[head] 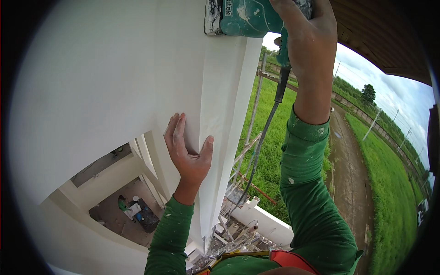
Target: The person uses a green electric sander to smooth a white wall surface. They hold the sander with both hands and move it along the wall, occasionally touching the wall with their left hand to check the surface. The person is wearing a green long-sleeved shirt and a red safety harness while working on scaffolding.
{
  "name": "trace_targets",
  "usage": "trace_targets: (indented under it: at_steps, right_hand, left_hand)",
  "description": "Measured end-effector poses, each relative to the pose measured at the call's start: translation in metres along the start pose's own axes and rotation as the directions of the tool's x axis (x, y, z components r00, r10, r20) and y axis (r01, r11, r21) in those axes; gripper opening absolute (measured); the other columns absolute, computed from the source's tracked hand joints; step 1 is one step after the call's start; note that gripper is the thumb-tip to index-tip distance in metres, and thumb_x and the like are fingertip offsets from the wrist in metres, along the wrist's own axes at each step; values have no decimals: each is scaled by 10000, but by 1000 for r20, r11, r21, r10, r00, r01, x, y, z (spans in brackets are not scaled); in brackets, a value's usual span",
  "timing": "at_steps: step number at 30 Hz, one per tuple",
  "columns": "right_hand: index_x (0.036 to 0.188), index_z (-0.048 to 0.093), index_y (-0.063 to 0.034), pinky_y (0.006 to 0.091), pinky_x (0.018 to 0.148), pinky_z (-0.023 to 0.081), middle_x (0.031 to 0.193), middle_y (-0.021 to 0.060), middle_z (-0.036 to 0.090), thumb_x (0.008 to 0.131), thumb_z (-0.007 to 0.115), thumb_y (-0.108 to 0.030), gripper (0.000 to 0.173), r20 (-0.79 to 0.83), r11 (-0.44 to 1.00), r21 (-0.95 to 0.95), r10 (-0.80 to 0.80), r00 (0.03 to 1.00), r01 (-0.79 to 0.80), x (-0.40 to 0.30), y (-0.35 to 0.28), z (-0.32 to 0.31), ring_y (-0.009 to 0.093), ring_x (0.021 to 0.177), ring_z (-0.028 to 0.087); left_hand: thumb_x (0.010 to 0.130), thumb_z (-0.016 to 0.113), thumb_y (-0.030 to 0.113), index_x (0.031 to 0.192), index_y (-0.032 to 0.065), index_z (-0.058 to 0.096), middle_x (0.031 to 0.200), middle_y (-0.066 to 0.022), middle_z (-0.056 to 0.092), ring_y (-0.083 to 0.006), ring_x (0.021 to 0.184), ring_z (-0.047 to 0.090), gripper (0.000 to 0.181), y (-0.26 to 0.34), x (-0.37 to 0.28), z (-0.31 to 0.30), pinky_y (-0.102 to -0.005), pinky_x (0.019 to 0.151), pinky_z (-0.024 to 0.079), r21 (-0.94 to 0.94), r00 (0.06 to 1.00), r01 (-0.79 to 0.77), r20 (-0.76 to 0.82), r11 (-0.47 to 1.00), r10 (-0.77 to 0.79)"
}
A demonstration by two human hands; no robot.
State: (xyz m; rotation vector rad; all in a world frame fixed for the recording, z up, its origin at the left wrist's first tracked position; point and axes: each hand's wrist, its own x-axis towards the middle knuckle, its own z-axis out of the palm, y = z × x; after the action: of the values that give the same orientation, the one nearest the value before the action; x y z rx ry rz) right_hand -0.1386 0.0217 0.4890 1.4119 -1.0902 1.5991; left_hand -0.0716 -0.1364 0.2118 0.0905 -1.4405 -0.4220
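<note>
My right hand (309, 37) grips a green electric sander (252, 19) at the top of the view. The sander is spattered with white, and its worn pad sits against the upper part of a white wall column (220, 99). A black power cord (261, 141) runs down from its handle. Lower down, my left hand (189, 146) is spread at the column's edge, fingers on one face and thumb toward the other. It holds nothing. The sander's top and some of my right fingers are cut off by the frame.
Scaffold poles (252, 113) stand outside beside the column. Far below lie scattered boards and rubble (237, 237) by a low white wall (264, 216). Through an opening at left, a person (122, 203) is on the lower floor. A brown roof overhang (381, 34) juts in at upper right.
</note>
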Motion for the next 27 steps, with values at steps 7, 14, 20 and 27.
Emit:
trace_targets:
  at_steps: [7, 14, 20, 27]
  right_hand:
    - [1097, 631, 2, 329, 735, 517, 913, 87, 657, 952, 716, -272, 322, -82, 992, -128, -16, 996, 5, 79, -21, 5, 167, 806, 625]
    - [1043, 600, -10, 289, 674, 483, 861, 52, 599, 916, 746, -190, 264, -14, 994, -84, -71, 997, 69, 17, -6, 10, 120, 750, 564]
    - [1030, 597, -4, 295, 684, 477, 868, 44, 576, 917, 731, -172, 243, 5, 997, 73, -24, 1000, 23, 12, -20, -1, 123, 768, 549]
    - [1021, 588, -6, 295, 687, 486, 884, 59, 593, 921, 729, -164, 235, -23, 997, -65, -39, 999, 37, -7, 1, 2, 129, 760, 562]
  left_hand:
    - [872, 840, 116, 1547, -26, 469, 1528, -248, 463, -398, 1469, 444, 784, 0, -1, 2, -525, 1218, 383, 4, 1000, 7, 1, 1000, -7]
    - [892, 830, 122, 1552, -30, 454, 1540, -238, 454, -384, 1476, 440, 775, -7, 2, -8, -518, 1234, 367, 18, 1000, -9, 6, 1000, 8]
    - [898, 836, 141, 1556, -27, 448, 1539, -235, 455, -379, 1476, 439, 782, -3, 0, -1, -515, 1232, 371, 0, 1000, -24, 5, 1000, 24]
    - [892, 848, 162, 1545, -31, 470, 1526, -242, 465, -383, 1457, 449, 779, -5, 0, -5, -517, 1212, 388, 27, 1000, -5, 1, 1000, 5]
